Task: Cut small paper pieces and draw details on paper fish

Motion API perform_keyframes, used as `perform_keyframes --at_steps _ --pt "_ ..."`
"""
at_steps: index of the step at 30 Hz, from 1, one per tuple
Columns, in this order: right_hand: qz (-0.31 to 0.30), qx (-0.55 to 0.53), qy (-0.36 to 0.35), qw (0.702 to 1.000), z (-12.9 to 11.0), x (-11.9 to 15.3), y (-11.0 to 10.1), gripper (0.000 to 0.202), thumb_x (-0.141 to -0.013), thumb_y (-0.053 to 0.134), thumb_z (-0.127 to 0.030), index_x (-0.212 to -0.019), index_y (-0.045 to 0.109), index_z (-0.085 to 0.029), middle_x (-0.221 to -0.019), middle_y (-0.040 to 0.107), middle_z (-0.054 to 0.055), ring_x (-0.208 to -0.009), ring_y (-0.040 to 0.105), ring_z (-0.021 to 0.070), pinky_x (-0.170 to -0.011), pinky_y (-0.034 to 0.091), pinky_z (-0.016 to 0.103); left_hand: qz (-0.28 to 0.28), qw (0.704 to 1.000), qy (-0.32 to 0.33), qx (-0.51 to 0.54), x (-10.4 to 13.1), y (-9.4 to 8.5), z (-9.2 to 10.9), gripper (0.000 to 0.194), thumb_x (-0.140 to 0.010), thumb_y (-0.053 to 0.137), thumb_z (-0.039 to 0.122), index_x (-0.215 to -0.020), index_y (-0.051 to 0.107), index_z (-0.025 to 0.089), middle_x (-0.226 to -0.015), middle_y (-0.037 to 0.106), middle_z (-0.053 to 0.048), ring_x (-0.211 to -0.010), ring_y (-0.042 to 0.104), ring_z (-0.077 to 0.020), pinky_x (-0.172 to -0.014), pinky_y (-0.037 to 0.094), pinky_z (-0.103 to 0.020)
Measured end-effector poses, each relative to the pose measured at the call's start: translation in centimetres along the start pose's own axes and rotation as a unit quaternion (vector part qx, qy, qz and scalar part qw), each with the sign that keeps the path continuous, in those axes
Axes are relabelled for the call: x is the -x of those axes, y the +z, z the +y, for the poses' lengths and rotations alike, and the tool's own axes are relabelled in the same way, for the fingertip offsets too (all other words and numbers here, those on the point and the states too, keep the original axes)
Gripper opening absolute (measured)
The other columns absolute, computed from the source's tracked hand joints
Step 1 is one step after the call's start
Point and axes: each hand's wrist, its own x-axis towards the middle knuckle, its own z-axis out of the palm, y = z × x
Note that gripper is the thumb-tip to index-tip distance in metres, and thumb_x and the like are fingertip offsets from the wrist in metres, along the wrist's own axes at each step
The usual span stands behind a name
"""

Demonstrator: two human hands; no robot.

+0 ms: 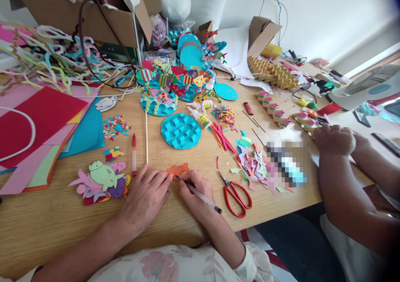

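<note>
An orange paper fish (176,171) lies flat on the wooden table in front of me, with drawn lines on it. My left hand (146,198) rests palm down, fingers stretched out, its fingertips at the fish's left edge. In my right hand (198,192) is a black-capped pen (204,198), its tip touching the fish. To the left, cut paper fish (104,177) in green, pink and purple lie in a pile. Red-handled scissors (235,194) lie to the right of my right hand. Above my left hand are a red pen (134,154) and a thin wooden stick (146,138).
A blue paper disc (181,131) with curled strips sits beyond the fish. Glue bottles (200,117), paper scraps (254,163) and decorated fish pieces (175,79) spread behind. Coloured sheets (37,123) fill the left. Another person's arms (337,169) rest at the right.
</note>
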Motion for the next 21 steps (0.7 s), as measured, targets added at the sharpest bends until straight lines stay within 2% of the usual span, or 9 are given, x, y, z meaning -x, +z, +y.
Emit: perform_keyframes --at_steps 4,8,21 --pt "-0.004 -0.003 0.005 1.000 -0.04 -0.03 -0.02 0.009 -0.074 0.048 -0.017 -0.067 0.053 -0.021 -0.058 0.056 -0.002 -0.050 0.051 0.0115 -0.052 0.040 0.022 -0.005 1.000 -0.005 -0.003 0.05 0.04 0.05 0.027 -0.083 0.045 0.010 -0.105 0.061 0.014 -0.095 0.065 -0.007 -0.089 0.055 -0.0239 -0.094 0.038 -0.053" --pt "0.019 -0.015 0.015 1.000 0.08 0.00 0.02 0.008 -0.074 0.049 -0.018 -0.068 0.052 -0.022 -0.056 0.055 -0.003 -0.049 0.051 0.0121 -0.050 0.040 0.022 -0.004 1.000 -0.002 -0.005 0.09 0.03 0.02 0.027 -0.083 0.046 0.010 -0.105 0.061 0.012 -0.094 0.065 -0.008 -0.089 0.055 -0.0241 -0.094 0.038 -0.054" --pt "0.023 -0.009 0.000 1.000 0.30 -0.02 0.34 0.009 -0.073 0.048 -0.016 -0.067 0.052 -0.021 -0.055 0.055 -0.003 -0.048 0.050 0.0114 -0.049 0.038 0.022 -0.001 1.000 0.003 -0.004 -0.04 -0.08 -0.07 0.027 -0.083 0.045 0.011 -0.104 0.061 0.013 -0.093 0.066 -0.007 -0.088 0.056 -0.0234 -0.093 0.039 -0.052"
